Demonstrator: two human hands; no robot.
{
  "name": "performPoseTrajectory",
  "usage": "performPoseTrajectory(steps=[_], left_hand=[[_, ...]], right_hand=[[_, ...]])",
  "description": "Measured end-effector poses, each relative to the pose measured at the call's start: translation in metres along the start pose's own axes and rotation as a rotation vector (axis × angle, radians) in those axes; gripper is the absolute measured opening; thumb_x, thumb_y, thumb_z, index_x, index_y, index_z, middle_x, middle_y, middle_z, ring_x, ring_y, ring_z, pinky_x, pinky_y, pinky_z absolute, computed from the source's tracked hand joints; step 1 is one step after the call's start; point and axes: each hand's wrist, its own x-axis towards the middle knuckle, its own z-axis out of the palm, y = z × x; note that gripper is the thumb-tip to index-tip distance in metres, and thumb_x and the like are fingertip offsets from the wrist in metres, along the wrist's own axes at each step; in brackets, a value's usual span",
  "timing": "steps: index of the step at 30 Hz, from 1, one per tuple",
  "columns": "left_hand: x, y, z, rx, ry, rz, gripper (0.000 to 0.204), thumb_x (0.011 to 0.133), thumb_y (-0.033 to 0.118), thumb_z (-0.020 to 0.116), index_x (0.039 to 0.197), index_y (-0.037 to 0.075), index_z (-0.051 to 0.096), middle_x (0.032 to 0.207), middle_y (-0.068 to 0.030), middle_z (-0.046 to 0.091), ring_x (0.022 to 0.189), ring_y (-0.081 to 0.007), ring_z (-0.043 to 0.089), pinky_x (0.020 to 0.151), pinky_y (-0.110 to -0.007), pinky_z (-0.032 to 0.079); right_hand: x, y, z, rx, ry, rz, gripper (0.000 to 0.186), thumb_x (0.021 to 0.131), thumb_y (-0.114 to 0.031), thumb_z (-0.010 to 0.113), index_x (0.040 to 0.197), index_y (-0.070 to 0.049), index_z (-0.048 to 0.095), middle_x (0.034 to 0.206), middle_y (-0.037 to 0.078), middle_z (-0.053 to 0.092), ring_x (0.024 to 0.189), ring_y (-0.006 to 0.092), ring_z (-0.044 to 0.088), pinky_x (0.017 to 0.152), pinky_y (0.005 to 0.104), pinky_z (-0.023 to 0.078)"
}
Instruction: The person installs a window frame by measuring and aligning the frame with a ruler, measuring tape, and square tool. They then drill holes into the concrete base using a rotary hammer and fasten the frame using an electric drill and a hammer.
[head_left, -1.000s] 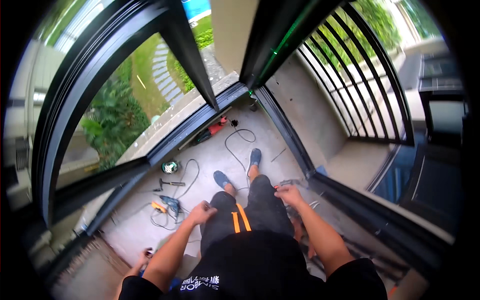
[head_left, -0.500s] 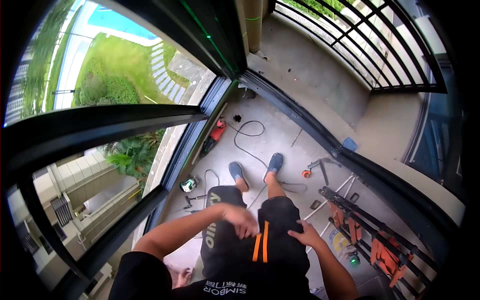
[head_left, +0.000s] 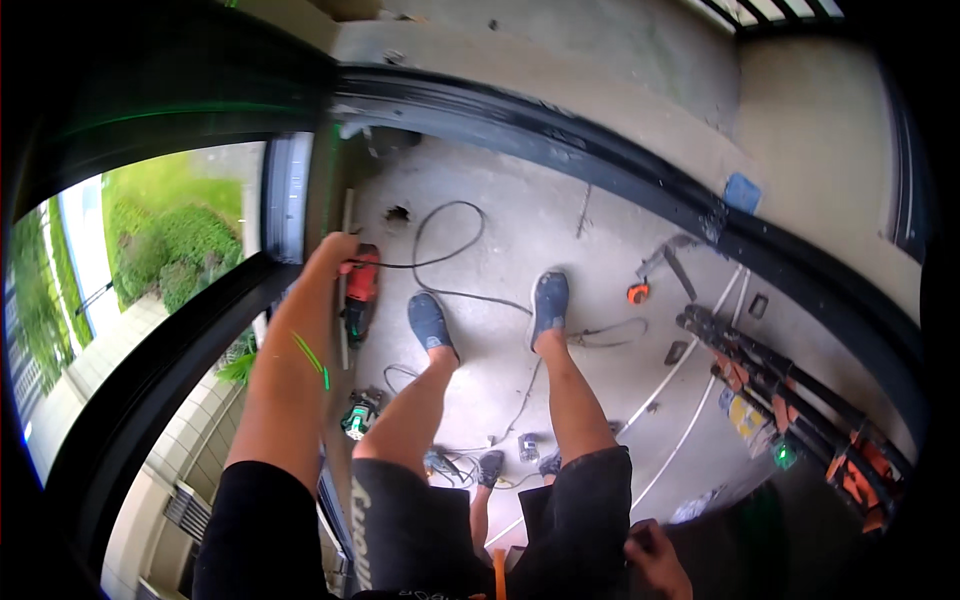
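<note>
My left arm stretches forward along the window frame, and my left hand (head_left: 340, 248) is at the rear end of a red and black corded power tool (head_left: 362, 285). The tool lies on the floor against the frame's base. The fingers are mostly hidden, so whether they grip the tool or the frame does not show. My right hand (head_left: 662, 562) is low beside my right thigh, its fingers curled around something dark that I cannot make out. An orange drawstring (head_left: 499, 575) hangs from my dark shorts.
Black cable (head_left: 470, 290) loops over the floor around my feet. A green-lit laser level (head_left: 360, 415) stands at the left. On the right lie an orange tape measure (head_left: 638, 293), a hammer-like tool (head_left: 678, 262) and a folded tripod (head_left: 790, 370). Another person's shoes (head_left: 490, 467) show between my legs.
My left hand has gone from my lap forward to the power tool by the frame. The right hand has left my thigh and dropped lower. My view has tilted and come closer to the floor.
</note>
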Motion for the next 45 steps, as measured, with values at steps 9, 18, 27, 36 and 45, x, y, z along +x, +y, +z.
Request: performPoseTrajectory(steps=[9, 18, 27, 36, 45], left_hand=[[-0.085, 0.012, 0.071, -0.356, -0.212, -0.012, 0.026, 0.1, 0.029, 0.069, 0.099, 0.003, 0.074, 0.079, -0.0097, 0.07, 0.057, -0.0211, 0.067, 0.051, -0.041, 0.06], [-0.458, 0.081, 0.139, -0.023, 0.212, 0.681, 0.051, 0.099, 0.029, 0.067, 0.142, 0.003, 0.06, 0.113, -0.0355, 0.073, 0.106, -0.0545, 0.071, 0.093, -0.062, 0.058], [-0.662, 0.214, 0.177, 0.449, 0.174, 1.178, 0.047, 0.1, 0.019, 0.067, 0.139, -0.005, 0.06, 0.104, -0.0196, 0.072, 0.095, -0.0337, 0.073, 0.08, -0.044, 0.061], [-0.637, 0.345, 0.268, 0.58, 0.109, 1.42, 0.055, 0.097, 0.024, 0.07, 0.143, -0.001, 0.056, 0.129, -0.0213, 0.066, 0.117, -0.0359, 0.064, 0.098, -0.045, 0.054], [-0.633, 0.235, 0.289, 1.087, -0.611, 0.898, 0.045, 0.102, 0.035, 0.068, 0.132, 0.002, 0.068, 0.123, -0.0228, 0.07, 0.112, -0.0444, 0.071, 0.089, -0.055, 0.061]], right_hand=[[0.044, -0.015, 0.04, 0.049, 0.375, -0.128, 0.027, 0.103, -0.025, 0.078, 0.111, 0.0, 0.069, 0.101, 0.008, 0.074, 0.094, 0.0166, 0.071, 0.076, 0.033, 0.059], [-0.019, -0.066, 0.107, 0.409, 0.176, -0.487, 0.022, 0.105, -0.02, 0.078, 0.115, -0.001, 0.072, 0.1, 0.004, 0.078, 0.088, 0.0116, 0.075, 0.072, 0.0276, 0.059], [-0.035, -0.07, 0.104, 1.333, -0.007, -0.202, 0.032, 0.106, -0.033, 0.075, 0.122, -0.006, 0.068, 0.108, 0.005, 0.078, 0.094, 0.0179, 0.078, 0.076, 0.0316, 0.062], [0.071, 0.041, 0.014, 1.909, -0.242, -0.695, 0.026, 0.106, -0.021, 0.068, 0.125, -0.004, 0.065, 0.111, 0.008, 0.071, 0.097, 0.0207, 0.072, 0.09, 0.0338, 0.059], [0.225, 0.133, -0.063, 2.379, -0.019, -0.77, 0.02, 0.105, -0.011, 0.069, 0.12, 0.002, 0.064, 0.098, 0.01, 0.072, 0.09, 0.0179, 0.072, 0.088, 0.0323, 0.057]])
